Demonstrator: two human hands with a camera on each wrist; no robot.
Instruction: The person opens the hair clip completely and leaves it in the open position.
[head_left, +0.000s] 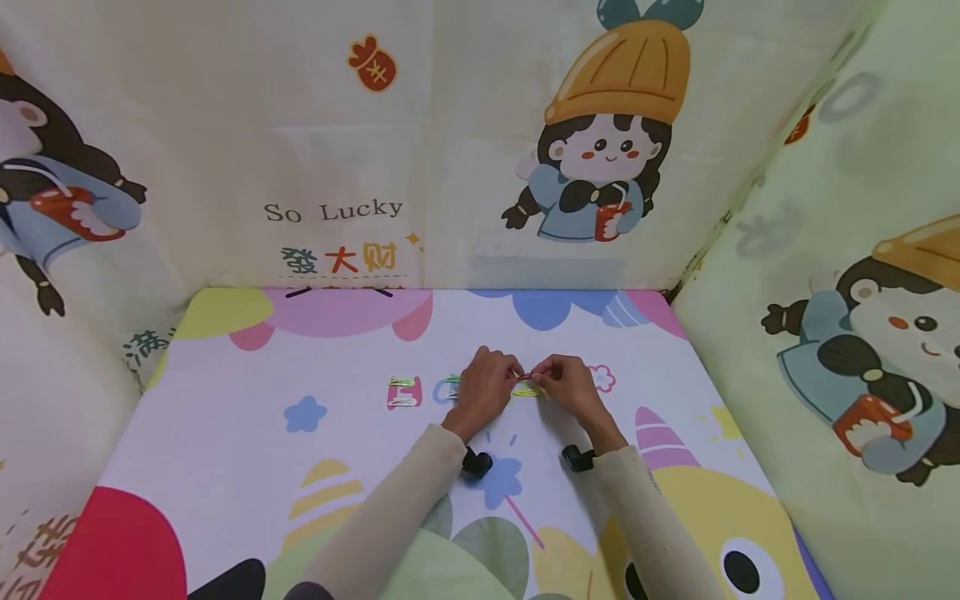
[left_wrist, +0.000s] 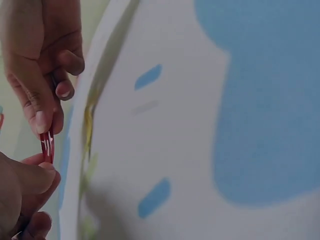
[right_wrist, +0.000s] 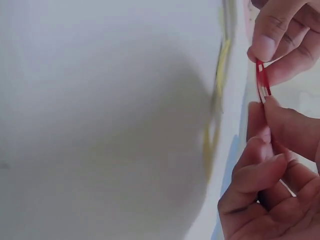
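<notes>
Between my two hands is a red snap hair clip point(left_wrist: 47, 146), held above the table. My left hand point(head_left: 489, 382) pinches one end of it between thumb and fingertips. At the other end, the thumb and forefinger of my right hand point(head_left: 568, 385) pinch it. The right wrist view shows the clip point(right_wrist: 263, 80) spanning the short gap between both sets of fingertips. Just below the hands a yellow hair clip point(head_left: 526, 392) lies on the table.
Left of my hands, a pale green clip point(head_left: 401, 382) and a white clip point(head_left: 403, 402) lie on a printed pink letter. More clips point(head_left: 452, 379) lie beside my left hand, partly hidden by it. The printed table point(head_left: 225, 433) is bounded by cartoon-covered walls point(head_left: 450, 150).
</notes>
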